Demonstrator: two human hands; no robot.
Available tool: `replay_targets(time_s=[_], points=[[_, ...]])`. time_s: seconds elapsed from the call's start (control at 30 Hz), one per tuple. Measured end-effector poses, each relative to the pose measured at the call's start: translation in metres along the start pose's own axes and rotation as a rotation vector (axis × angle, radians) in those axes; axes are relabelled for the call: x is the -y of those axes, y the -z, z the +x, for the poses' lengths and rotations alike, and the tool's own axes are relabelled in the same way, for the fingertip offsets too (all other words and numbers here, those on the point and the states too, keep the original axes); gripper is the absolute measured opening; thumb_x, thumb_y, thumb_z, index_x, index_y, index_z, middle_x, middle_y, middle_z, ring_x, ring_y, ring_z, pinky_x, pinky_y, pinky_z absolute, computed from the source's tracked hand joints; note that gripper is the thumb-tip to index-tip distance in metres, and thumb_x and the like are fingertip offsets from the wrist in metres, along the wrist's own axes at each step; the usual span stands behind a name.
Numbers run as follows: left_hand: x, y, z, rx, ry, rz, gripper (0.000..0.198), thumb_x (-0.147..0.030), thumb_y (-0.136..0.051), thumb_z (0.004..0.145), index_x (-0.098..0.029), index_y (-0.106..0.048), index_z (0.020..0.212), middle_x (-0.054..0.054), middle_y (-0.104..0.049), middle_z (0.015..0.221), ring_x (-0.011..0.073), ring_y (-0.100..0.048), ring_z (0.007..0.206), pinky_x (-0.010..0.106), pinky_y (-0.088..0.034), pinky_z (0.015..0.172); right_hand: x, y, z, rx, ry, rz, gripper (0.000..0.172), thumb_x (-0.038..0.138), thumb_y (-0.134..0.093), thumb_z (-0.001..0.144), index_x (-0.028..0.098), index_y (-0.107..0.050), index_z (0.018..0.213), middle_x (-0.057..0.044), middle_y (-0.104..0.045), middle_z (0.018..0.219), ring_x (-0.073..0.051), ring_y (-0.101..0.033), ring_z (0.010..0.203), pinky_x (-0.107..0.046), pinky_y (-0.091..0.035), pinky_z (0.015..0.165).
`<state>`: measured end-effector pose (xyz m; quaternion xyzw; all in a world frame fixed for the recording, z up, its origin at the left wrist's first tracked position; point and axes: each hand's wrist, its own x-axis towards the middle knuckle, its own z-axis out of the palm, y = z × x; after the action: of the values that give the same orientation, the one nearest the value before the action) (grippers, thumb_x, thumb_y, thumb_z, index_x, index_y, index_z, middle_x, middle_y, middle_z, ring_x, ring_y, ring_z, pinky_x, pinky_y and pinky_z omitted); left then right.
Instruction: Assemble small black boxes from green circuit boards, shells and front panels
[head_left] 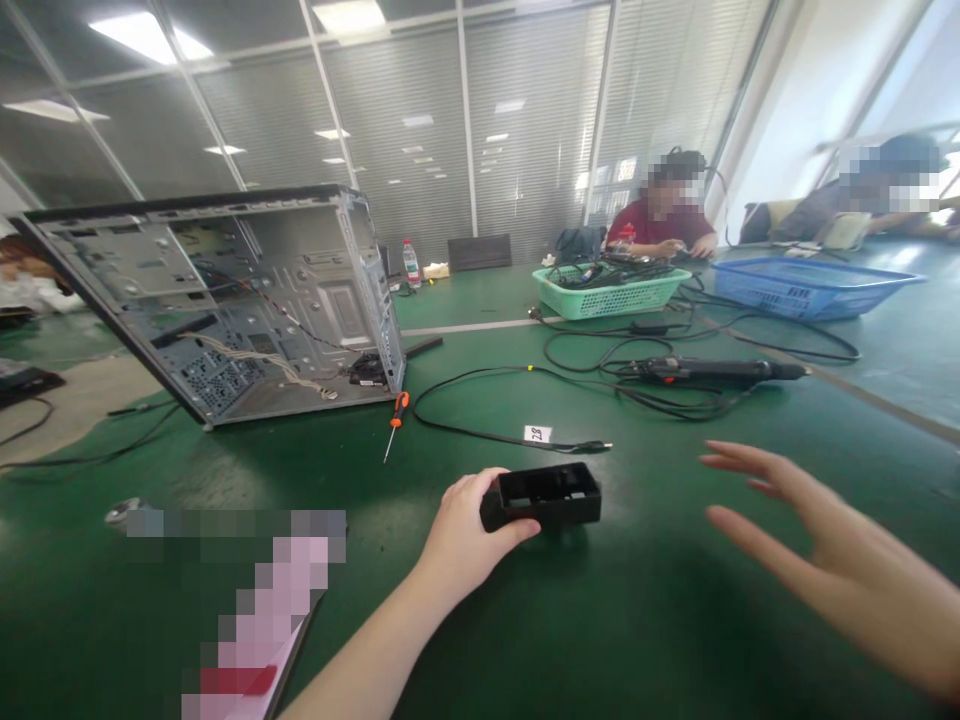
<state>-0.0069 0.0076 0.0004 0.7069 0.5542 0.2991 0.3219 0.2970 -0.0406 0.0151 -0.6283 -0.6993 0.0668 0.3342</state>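
Observation:
My left hand (472, 525) grips the left end of a small black open-topped plastic box (559, 500), thumb along its front side. The box is just above or on the green table; I cannot tell which. Off to the right, my right hand (787, 520) is held apart from the box, fingers spread and nothing in them. Behind the box lie a black cable (480, 432) with a plug end and a small white label (537, 434) with handwriting. An orange-and-black screwdriver (398, 412) lies farther left, beside the computer case.
An opened metal computer case (300, 300) stands at the left with loose wires inside. A black electric screwdriver (712, 370) lies at the right. Behind it are a green basket (611, 298) of cables and a blue basket (817, 290). Two people sit across the table (637, 640).

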Motion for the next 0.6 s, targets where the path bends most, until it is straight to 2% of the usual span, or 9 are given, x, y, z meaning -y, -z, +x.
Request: replay_targets(time_s=[0.07, 0.1, 0.17, 0.2, 0.3, 0.37, 0.43, 0.5, 0.6], points=[[0.0, 0.002, 0.0, -0.01, 0.014, -0.072, 0.04, -0.035, -0.071, 0.071, -0.022, -0.059, 0.107, 0.007, -0.065, 0.106, 0.0272, -0.058, 0.102, 0.041, -0.045, 0.088, 0.035, -0.027, 0.011, 0.174, -0.009, 0.159, 0.051, 0.054, -0.043, 0.087, 0.028, -0.036, 0.131, -0.01, -0.047, 0.131, -0.03, -0.048, 0.118, -0.052, -0.042, 0.097], [0.0, 0.002, 0.001, -0.025, 0.01, -0.113, 0.038, -0.035, -0.069, 0.072, -0.021, -0.059, 0.106, 0.007, -0.066, 0.105, 0.0262, -0.06, 0.1, 0.039, -0.046, 0.086, 0.052, -0.041, 0.016, 0.212, -0.003, 0.252, 0.056, 0.051, -0.043, 0.087, 0.025, -0.031, 0.135, -0.011, -0.043, 0.135, -0.028, -0.045, 0.121, -0.051, -0.04, 0.1], [0.002, 0.002, 0.004, -0.069, 0.002, -0.204, 0.035, -0.034, -0.067, 0.073, -0.019, -0.06, 0.103, 0.007, -0.067, 0.101, 0.0245, -0.061, 0.096, 0.036, -0.046, 0.085, 0.078, -0.064, 0.025, 0.312, -0.025, 0.41, 0.058, 0.045, -0.046, 0.085, 0.022, -0.028, 0.136, -0.011, -0.045, 0.132, -0.026, -0.046, 0.12, -0.048, -0.04, 0.101], [0.003, 0.002, 0.005, -0.096, 0.006, -0.259, 0.034, -0.035, -0.066, 0.074, -0.018, -0.06, 0.102, 0.007, -0.067, 0.1, 0.024, -0.061, 0.094, 0.035, -0.046, 0.084, 0.086, -0.073, 0.028, 0.315, -0.058, 0.484, 0.059, 0.044, -0.047, 0.084, 0.021, -0.029, 0.135, -0.011, -0.046, 0.129, -0.025, -0.048, 0.117, -0.047, -0.041, 0.1], [0.005, 0.0, 0.009, -0.161, 0.058, -0.485, 0.038, -0.042, -0.061, 0.075, -0.014, -0.059, 0.101, 0.008, -0.068, 0.094, 0.0227, -0.063, 0.087, 0.033, -0.048, 0.08, 0.092, -0.093, 0.032, 0.293, -0.161, 0.716, 0.058, 0.049, -0.048, 0.082, 0.02, -0.033, 0.129, -0.011, -0.049, 0.122, -0.023, -0.054, 0.106, -0.042, -0.047, 0.092], [0.004, -0.001, 0.009, -0.139, 0.071, -0.591, 0.038, -0.046, -0.056, 0.078, -0.015, -0.059, 0.1, 0.006, -0.069, 0.086, 0.0215, -0.063, 0.083, 0.031, -0.048, 0.076, 0.088, -0.099, 0.03, 0.324, -0.209, 0.83, 0.062, 0.056, -0.049, 0.081, 0.019, -0.032, 0.127, -0.012, -0.049, 0.118, -0.022, -0.056, 0.1, -0.038, -0.049, 0.086], [0.002, 0.0, 0.008, -0.144, 0.045, -0.555, 0.034, -0.047, -0.053, 0.08, -0.015, -0.063, 0.083, 0.004, -0.067, 0.076, 0.02, -0.061, 0.076, 0.028, -0.046, 0.07, 0.084, -0.1, 0.027, 0.377, -0.24, 0.899, 0.068, 0.063, -0.051, 0.079, 0.019, -0.03, 0.126, -0.011, -0.051, 0.112, -0.02, -0.058, 0.091, -0.035, -0.05, 0.08], [0.001, 0.0, 0.006, -0.182, 0.038, -0.506, 0.038, -0.05, -0.051, 0.082, -0.016, -0.062, 0.071, 0.003, -0.065, 0.069, 0.0195, -0.059, 0.072, 0.028, -0.045, 0.067, 0.085, -0.097, 0.024, 0.407, -0.259, 0.951, 0.073, 0.068, -0.056, 0.074, 0.018, -0.031, 0.121, -0.009, -0.052, 0.106, -0.018, -0.057, 0.083, -0.032, -0.05, 0.075], [0.001, 0.001, 0.005, -0.117, 0.052, -0.533, 0.052, -0.058, -0.036, 0.086, -0.016, -0.063, 0.071, 0.003, -0.062, 0.06, 0.0191, -0.057, 0.062, 0.03, -0.045, 0.065, 0.089, -0.089, 0.023, 0.428, -0.335, 0.99, 0.071, 0.073, -0.06, 0.067, 0.018, -0.038, 0.107, -0.003, -0.054, 0.088, -0.013, -0.054, 0.068, -0.025, -0.047, 0.062]])
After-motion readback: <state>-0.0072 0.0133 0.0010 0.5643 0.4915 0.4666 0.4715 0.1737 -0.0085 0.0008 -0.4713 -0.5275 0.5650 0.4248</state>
